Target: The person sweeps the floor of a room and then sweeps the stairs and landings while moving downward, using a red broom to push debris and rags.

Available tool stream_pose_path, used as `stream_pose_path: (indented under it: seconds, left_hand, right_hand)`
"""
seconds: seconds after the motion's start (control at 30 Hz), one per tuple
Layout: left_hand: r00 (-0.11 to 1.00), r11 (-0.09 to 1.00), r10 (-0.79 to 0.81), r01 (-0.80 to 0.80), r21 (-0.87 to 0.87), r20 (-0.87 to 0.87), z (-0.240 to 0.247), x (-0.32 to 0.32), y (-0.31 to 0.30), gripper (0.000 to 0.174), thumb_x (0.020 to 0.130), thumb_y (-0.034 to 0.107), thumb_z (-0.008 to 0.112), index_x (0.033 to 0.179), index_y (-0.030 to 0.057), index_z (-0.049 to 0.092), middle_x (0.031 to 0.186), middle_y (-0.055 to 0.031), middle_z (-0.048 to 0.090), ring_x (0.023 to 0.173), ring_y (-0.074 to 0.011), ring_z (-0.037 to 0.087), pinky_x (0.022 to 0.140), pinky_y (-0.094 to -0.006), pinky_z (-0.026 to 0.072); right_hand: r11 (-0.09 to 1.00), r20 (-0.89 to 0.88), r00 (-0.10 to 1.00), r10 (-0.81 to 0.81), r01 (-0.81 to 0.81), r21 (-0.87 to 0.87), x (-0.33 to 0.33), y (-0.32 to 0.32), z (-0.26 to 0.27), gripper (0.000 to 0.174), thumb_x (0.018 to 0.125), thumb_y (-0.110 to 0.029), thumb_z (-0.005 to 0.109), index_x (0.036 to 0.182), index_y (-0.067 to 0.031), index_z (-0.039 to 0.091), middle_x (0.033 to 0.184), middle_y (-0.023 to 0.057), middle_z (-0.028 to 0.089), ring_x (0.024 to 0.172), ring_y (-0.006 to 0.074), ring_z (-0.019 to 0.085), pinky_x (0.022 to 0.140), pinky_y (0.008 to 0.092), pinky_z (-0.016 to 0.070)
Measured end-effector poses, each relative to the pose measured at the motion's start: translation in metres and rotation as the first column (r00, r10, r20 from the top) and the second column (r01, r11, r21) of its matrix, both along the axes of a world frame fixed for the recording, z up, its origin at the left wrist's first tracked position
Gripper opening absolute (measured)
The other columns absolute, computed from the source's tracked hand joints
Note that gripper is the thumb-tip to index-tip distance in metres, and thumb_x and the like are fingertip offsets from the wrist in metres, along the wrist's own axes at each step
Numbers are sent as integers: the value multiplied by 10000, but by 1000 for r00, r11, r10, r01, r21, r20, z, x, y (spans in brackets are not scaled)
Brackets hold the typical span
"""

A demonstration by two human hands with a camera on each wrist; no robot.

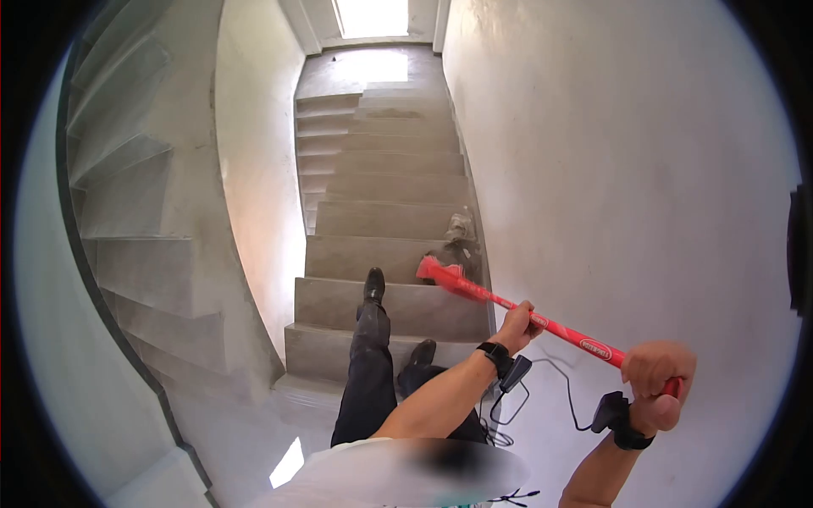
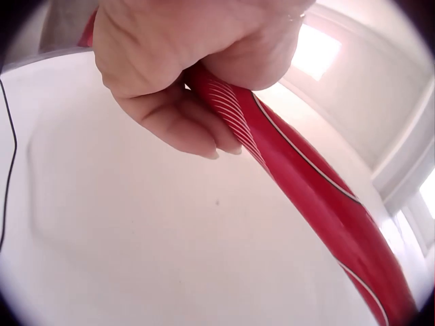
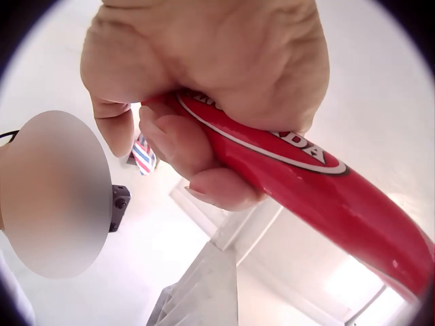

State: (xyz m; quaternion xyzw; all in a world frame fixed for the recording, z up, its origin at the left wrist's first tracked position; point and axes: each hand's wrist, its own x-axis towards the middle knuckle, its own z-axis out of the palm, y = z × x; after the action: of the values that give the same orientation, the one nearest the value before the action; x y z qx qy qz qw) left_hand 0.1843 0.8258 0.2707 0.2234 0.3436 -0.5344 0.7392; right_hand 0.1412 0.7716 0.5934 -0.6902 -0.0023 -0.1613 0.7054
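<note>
A red broom slants across the lower right of the head view, its printed handle running up to the right. My left hand grips the handle partway along, nearer the broom head. Higher up, my right hand holds it close to its end. In the left wrist view, curled fingers wrap the red handle; the right wrist view shows the same of the right-hand fingers. The red broom head is over a stair step, right beside a dark and whitish heap of litter.
Grey concrete stairs descend to a landing lit by a window. A white wall borders the right, and a low wall the left. My black shoe is on a step. Black cables hang by the wrists.
</note>
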Motion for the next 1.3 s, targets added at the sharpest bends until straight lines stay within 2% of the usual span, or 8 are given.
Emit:
stream_pose_path:
  seconds: [0.1, 0.27, 0.43, 0.6, 0.7, 0.9, 1.07, 1.3]
  left_hand:
    - [994, 997, -65, 68, -22, 93, 9, 6, 2, 166, 896, 194, 441, 811, 55, 470, 673, -48, 537, 589, -176, 597, 552, -340, 548]
    - [953, 968, -244, 249, -9, 179, 32, 36, 23, 189, 894, 202, 444, 819, 35, 493, 698, -68, 554, 624, -198, 612, 627, -341, 563]
    - [849, 866, -492, 455, 207, 195, 25, 77, 58, 225, 897, 223, 487, 864, 6, 531, 741, -97, 611, 614, -200, 628, 560, -324, 547]
    - [714, 691, -690, 601, 403, 119, -60, 128, 70, 220, 882, 215, 492, 879, 5, 557, 766, -112, 639, 605, -193, 630, 531, -331, 546]
    - [658, 649, -752, 733, 204, 28, -101, 157, 67, 147, 868, 161, 459, 852, 36, 534, 750, -102, 623, 636, -208, 644, 544, -345, 556]
    - [949, 956, -288, 293, 29, -127, -116, 152, -1, 56, 837, 73, 466, 797, 36, 457, 675, -65, 506, 597, -197, 558, 600, -344, 549]
    - [973, 984, -171, 160, -77, -156, -134, 208, -10, 78, 834, 76, 498, 773, 52, 457, 648, -47, 494, 588, -181, 561, 590, -303, 533]
    - [987, 994, -59, 45, -100, -146, -79, 210, 4, 78, 856, 89, 513, 809, 43, 471, 679, -57, 517, 608, -195, 562, 612, -324, 533]
  right_hand:
    - [997, 75, 996, 54, -49, -59, -20, 9, 3, 465, 720, -285, 748, 512, -106, 372, 417, -8, 384, 333, 115, 367, 387, 242, 374]
    - [990, 77, 991, -108, 115, -87, -58, 17, -5, 438, 763, -243, 684, 500, -127, 354, 391, -10, 413, 331, 98, 396, 417, 240, 406]
    - [839, 41, 846, -531, 519, 164, -31, 48, -25, 348, 867, -244, 521, 597, -141, 326, 457, -12, 348, 412, 106, 326, 525, 273, 371]
    - [625, -153, 686, -712, 718, 307, 34, 44, -108, 366, 929, -283, 439, 623, -131, 308, 488, -1, 305, 457, 126, 286, 556, 304, 327]
    - [791, -138, 806, -575, 591, 158, 61, 45, -138, 412, 913, -290, 496, 582, -114, 325, 460, 6, 342, 405, 134, 300, 492, 322, 342]
    - [904, -205, 882, -425, 423, -59, 135, 15, -111, 481, 823, -310, 649, 527, -99, 334, 442, 3, 375, 387, 132, 327, 444, 297, 317]
    - [981, -180, 970, -161, 138, -135, 203, 23, -118, 504, 741, -306, 720, 500, -88, 335, 430, 7, 346, 360, 165, 327, 414, 292, 310]
    - [973, -218, 956, -196, 163, -164, 180, 15, -85, 466, 768, -333, 682, 515, -114, 357, 428, -7, 387, 352, 130, 366, 436, 282, 377]
